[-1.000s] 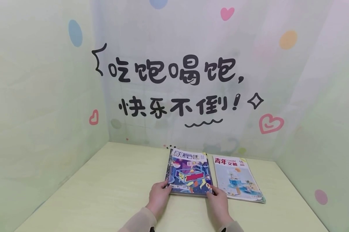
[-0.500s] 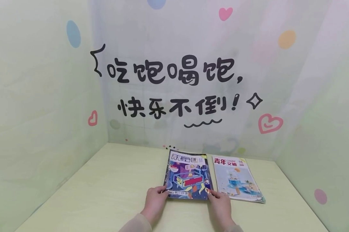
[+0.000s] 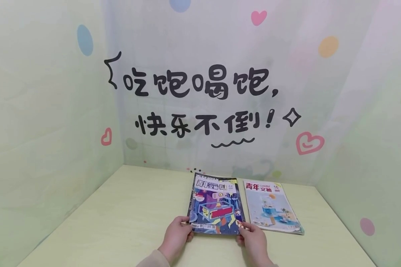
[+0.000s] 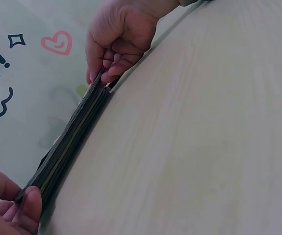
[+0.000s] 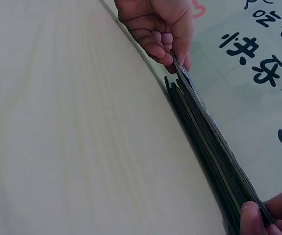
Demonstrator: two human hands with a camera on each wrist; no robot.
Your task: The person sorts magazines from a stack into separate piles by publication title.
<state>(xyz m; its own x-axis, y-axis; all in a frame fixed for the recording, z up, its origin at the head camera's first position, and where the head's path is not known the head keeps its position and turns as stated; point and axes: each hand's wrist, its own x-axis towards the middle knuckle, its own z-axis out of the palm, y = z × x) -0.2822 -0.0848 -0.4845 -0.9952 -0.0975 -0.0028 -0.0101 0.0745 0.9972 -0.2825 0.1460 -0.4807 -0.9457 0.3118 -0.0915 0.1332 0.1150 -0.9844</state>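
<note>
Two grips (image 3: 177,234) (image 3: 254,240), at least three magazines (image 3: 215,209) (image 3: 205,178) (image 3: 274,207), one table (image 3: 127,218) and three wall hearts (image 3: 258,17) (image 3: 106,137) (image 3: 308,145) show.

Soft, even light brightens the head view, with pale sheen toward the upper right of the wall (image 3: 200,106). Both wrist views are dimmer and greyer, the stacked magazines (image 4: 74,142) nearly black.

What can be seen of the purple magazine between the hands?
The purple magazine looks like paper, its cover showing a pale title at the far end, a red block framed in blue, and a white strip at the near left. It is cover up atop a stack of dark-edged magazines, part of another cover showing beyond its far edge. The left hand and right hand grip its near corners; whether they also hold others beneath is unclear.
</note>
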